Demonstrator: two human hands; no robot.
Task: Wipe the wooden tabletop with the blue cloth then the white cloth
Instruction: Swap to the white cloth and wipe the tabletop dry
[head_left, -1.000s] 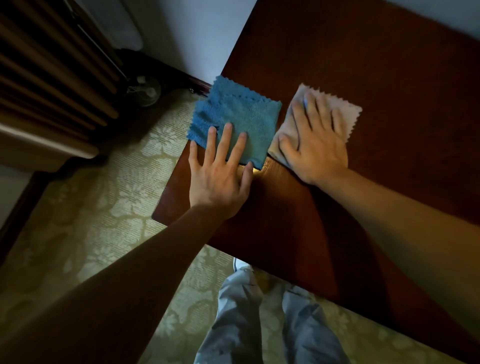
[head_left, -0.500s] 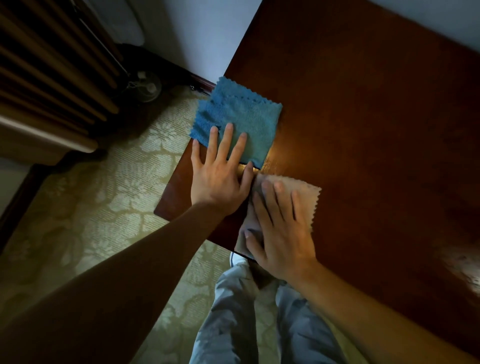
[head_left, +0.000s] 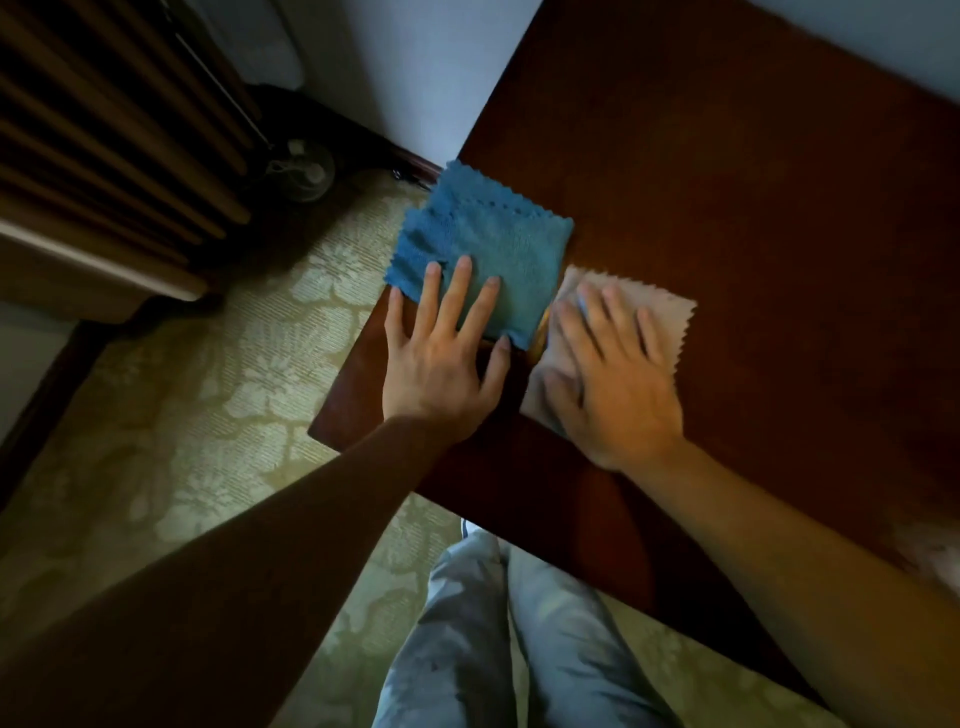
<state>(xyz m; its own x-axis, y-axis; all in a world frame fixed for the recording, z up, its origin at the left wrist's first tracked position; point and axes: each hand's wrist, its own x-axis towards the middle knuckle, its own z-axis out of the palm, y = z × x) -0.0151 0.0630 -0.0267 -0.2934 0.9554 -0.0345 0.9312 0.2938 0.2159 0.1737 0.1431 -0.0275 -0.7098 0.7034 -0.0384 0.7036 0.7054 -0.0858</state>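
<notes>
at table's near corner: white cloth pressed flat on wooden tabletop under right hand, fingers spread straight; blue cloth just beside, overhanging edge, pinned by flat left hand. patterned carpet below.

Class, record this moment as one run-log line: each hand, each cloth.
left hand: flat on blue cloth | right hand: flat on white cloth, blurred | both cloths on wooden tabletop, blue overhanging edge
</notes>
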